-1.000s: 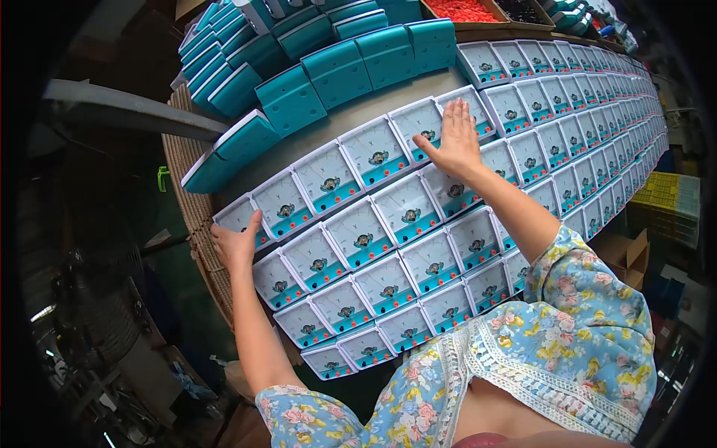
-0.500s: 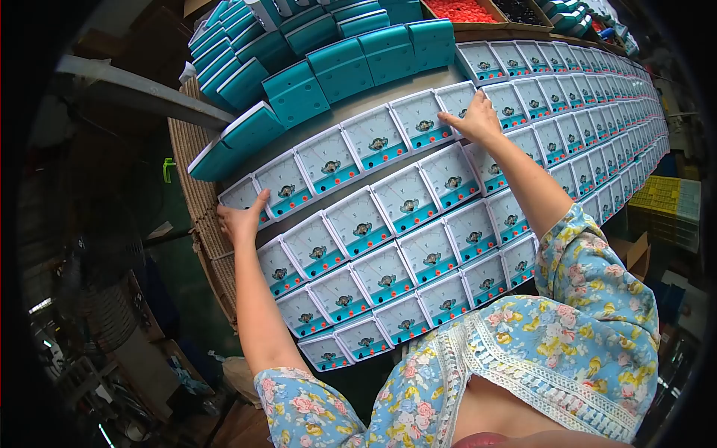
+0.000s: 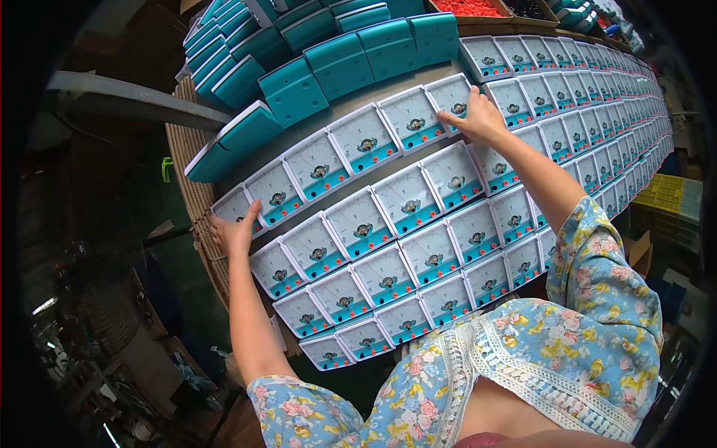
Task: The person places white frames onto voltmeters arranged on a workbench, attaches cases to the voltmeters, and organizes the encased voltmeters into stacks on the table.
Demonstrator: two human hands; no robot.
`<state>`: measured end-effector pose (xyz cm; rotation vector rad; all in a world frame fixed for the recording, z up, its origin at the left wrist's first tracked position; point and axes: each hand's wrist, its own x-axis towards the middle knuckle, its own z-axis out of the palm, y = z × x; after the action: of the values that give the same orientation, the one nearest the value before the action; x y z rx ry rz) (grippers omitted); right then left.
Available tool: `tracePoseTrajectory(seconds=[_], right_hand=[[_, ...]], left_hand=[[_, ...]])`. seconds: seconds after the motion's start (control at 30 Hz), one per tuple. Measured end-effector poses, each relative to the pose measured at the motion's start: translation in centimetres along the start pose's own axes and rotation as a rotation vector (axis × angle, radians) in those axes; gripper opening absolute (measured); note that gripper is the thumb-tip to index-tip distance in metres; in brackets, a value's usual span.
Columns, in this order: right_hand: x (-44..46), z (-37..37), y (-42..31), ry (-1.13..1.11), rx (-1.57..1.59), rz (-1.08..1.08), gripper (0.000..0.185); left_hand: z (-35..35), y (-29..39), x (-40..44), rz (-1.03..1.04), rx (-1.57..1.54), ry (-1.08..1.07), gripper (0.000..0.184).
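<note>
A row of white-and-teal voltmeters [image 3: 364,140] with a V on their dials lies between my two hands. My left hand [image 3: 235,230] grips the row's left end, thumb on the front of the end meter and fingers around its outer side. At the other end, my right hand [image 3: 478,119] holds the last meter [image 3: 450,93], its thumb on the lower front and its fingers at the right edge. A narrow gap separates that end from the meters [image 3: 508,101] further right. Below lies another row of voltmeters [image 3: 407,201], apart from the held one.
Teal meter housings [image 3: 340,63] stand stacked behind the row. A metal bar [image 3: 138,93] reaches in from the left over corrugated cardboard [image 3: 190,187]. Boxes of red parts [image 3: 469,7] and black parts [image 3: 530,9] sit at the back. Yellow crates [image 3: 668,198] stand at right.
The held row has shifted slightly left with both hands, and a gap now shows at its right end. The other rows look nearly unchanged.
</note>
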<state>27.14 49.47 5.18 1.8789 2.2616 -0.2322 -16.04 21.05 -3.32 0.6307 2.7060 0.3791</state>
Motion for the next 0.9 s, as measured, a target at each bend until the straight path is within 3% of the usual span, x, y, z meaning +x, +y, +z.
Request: tracePoseTrajectory(seconds=[0.13, 0.33, 0.43, 0.53, 0.63, 0.9], right_hand=[[0.3, 0.8, 0.4, 0.025, -0.021, -0.023, 0.119], [0.7, -0.8, -0.5, -0.055, -0.005, 0.026, 0.121], [1.1, -0.3, -0.3, -0.080, 0.044, 0.065, 0.124], [0.5, 1.4, -1.0, 0.085, 0.082, 0.113, 0.128], [0.9, 1.5, -1.5, 0.057, 0.125, 0.201, 0.127], [1.0, 0.8, -0.8, 0.047, 0.172, 0.182, 0.122]], left_hand=[[0.2, 0.3, -0.2, 0.018, -0.023, 0.018, 0.129], [-1.3, 1.5, 0.3, -0.023, -0.021, -0.121, 0.130], [0.2, 0.9, 0.2, -0.029, 0.001, -0.019, 0.132], [0.9, 0.3, 0.2, -0.001, -0.040, 0.004, 0.135], [0.5, 0.5, 0.1, -0.024, -0.061, -0.028, 0.137], [0.7, 0.2, 0.7, -0.029, -0.064, -0.037, 0.137]])
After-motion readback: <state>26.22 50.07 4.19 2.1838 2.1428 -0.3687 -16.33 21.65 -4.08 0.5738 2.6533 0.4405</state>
